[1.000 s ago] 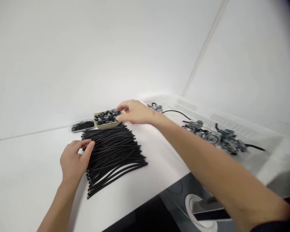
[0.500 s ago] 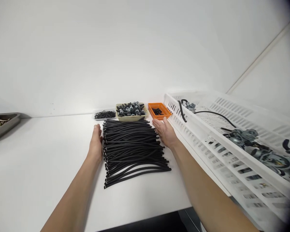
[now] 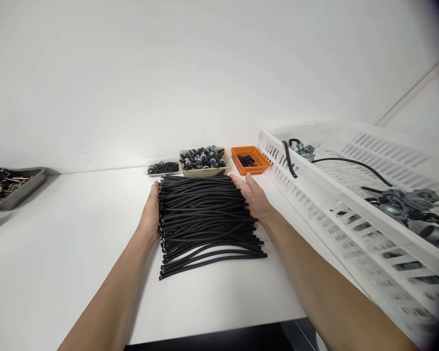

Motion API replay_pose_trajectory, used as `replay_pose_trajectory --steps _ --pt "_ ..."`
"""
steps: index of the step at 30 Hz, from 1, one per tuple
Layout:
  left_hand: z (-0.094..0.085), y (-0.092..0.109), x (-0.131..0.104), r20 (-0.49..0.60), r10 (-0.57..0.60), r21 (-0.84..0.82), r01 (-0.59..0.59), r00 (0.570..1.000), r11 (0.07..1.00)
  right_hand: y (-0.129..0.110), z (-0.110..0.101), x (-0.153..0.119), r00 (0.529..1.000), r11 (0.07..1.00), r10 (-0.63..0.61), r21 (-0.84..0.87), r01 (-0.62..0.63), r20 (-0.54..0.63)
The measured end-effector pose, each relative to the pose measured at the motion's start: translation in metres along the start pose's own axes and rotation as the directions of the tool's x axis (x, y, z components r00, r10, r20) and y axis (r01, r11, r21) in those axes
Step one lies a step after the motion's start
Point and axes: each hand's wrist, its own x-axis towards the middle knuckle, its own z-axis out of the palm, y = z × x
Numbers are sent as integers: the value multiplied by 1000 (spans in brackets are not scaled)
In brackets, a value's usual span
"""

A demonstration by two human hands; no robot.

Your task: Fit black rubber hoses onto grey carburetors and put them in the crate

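Note:
A wide row of black rubber hoses (image 3: 205, 214) lies side by side on the white table, with small metal clips near their left ends. Against those left ends rests my left hand (image 3: 151, 209), held on edge with its fingers stretched out. At the opposite ends is my right hand (image 3: 255, 199), its palm facing the hoses and thumb raised. Its fingers are straight and partly hidden behind the hose tips. Both hands touch the upper part of the row without wrapping around any hose. A few hoses at the near side lie slightly apart and curved.
Behind the hoses stand a clear tray of black rings (image 3: 163, 168), a cream tray of black-and-metal parts (image 3: 205, 172) and an orange basket (image 3: 251, 170) with short black pieces. A white slatted crate (image 3: 314, 195) holding metal carburetor-like parts fills the right. A metal tray (image 3: 25, 190) sits far left.
My hands have closed in on the hose ends from both sides and now touch them. The view has shifted a little, bringing more of the left metal tray into sight.

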Motion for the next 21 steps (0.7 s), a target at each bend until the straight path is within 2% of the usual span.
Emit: replay_pose_trajectory --steps 4,6,10,13,21 --pt "-11 -2 6 -115 101 87 -91 988 992 -1 1 2 993 998 -17 -56 10 -120" --pt "-12 -3 6 -156 126 121 -108 980 987 -3 4 1 993 998 -12 -64 4 -117" --pt "-8 -4 2 -59 55 52 -52 997 997 -9 13 -6 998 999 -16 -52 13 -66" --pt "-4 -4 -1 -7 45 -5 -45 999 999 -11 16 -8 999 999 -25 -47 23 -30" --pt "-3 -3 -3 -24 12 -58 -14 1000 998 -8 14 -7 999 999 -36 -36 37 22"
